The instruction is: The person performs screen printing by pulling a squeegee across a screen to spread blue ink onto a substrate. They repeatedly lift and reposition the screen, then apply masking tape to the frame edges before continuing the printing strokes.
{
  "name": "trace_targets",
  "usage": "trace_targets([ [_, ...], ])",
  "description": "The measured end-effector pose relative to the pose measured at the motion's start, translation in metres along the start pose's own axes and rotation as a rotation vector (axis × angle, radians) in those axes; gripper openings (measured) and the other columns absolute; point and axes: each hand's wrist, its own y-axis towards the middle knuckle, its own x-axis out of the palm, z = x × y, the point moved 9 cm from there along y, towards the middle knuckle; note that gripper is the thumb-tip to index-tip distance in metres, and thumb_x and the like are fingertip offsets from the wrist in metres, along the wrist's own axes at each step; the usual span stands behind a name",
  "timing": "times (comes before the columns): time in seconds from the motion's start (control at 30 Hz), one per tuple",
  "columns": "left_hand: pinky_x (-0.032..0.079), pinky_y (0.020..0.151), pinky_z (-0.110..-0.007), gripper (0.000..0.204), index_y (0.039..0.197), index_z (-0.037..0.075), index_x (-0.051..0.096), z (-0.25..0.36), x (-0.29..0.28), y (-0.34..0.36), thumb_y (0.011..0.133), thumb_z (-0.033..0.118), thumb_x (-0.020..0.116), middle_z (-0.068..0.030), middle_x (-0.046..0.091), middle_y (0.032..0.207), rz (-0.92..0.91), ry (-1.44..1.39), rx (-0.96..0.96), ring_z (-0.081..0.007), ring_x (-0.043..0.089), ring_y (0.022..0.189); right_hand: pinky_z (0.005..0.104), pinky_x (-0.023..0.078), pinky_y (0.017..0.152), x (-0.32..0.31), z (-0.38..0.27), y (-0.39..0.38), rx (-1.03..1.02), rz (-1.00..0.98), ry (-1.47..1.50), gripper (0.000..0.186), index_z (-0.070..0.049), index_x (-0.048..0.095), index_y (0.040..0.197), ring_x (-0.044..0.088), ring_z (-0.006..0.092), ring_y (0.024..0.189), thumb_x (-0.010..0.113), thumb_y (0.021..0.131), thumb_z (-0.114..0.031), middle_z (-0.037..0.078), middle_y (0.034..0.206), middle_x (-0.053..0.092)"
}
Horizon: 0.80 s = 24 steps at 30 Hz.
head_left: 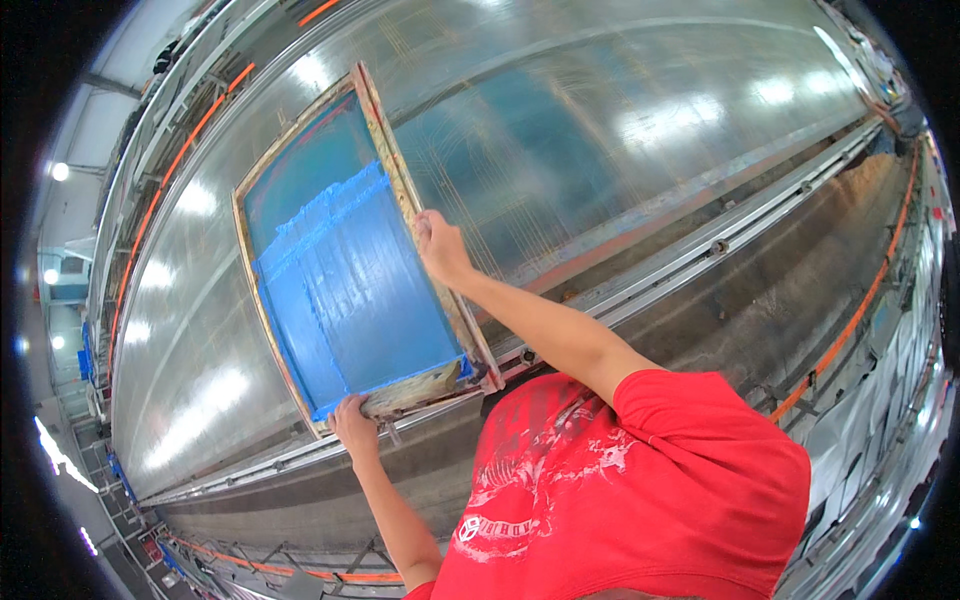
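The wooden-framed screen (384, 140) is positioned over the near side of the long metal table (640, 110). Its near end is clasped by the left hand (355, 428), its right side by the right hand (442, 252); adjacent sides are presumably gripped for steadiness.

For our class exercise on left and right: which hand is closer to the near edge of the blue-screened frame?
Left. The left hand touches the frame's near edge; the right hand grips its right side, farther away.
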Motion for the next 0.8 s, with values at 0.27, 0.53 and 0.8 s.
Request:
trace_targets([
  [0.27, 0.03, 0.111, -0.052, 0.036, 0.101, 0.014, 0.071, -0.012, 0.008, 0.009, 0.073, -0.006, 0.06, -0.0038, 0.067, 0.108, -0.074, 0.074, 0.008, -0.0273, 0.058, 0.109, 0.044, 0.047, 0.065, 0.009, 0.027, -0.012, 0.053, -0.011, -0.025, 0.023, -0.004, 0.058, 0.114, 0.065, 0.0341, 0.069, 0.053, 0.099, -0.021, 0.021, 0.073, 0.064],
  [0.53, 0.022, 0.109, -0.07, 0.032, 0.097, 0.017, 0.07, -0.002, 0.01, 0.022, 0.074, -0.003, 0.06, 0.0003, 0.064, 0.106, -0.166, 0.228, -0.077, -0.0257, 0.057, 0.11, 0.0489, 0.05, 0.081, 0.012, 0.063, -0.018, 0.22, -0.32, -0.046, 0.047, -0.003, 0.041, 0.135, 0.065, 0.0443, 0.093, 0.056, 0.096, -0.023, 0.027, 0.093, 0.068],
  [0.8, 0.02, 0.111, -0.072, 0.034, 0.096, 0.018, 0.071, -0.008, 0.022, 0.026, 0.068, 0.0, 0.07, 0.0021, 0.064, 0.106, -0.312, 0.262, -0.149, -0.0261, 0.057, 0.111, 0.0486, 0.049, 0.087, -0.028, 0.085, 0.03, -0.046, -0.641, -0.379, 0.038, -0.006, 0.065, 0.117, 0.063, 0.0411, 0.099, 0.051, 0.094, -0.033, 0.022, 0.102, 0.068],
])
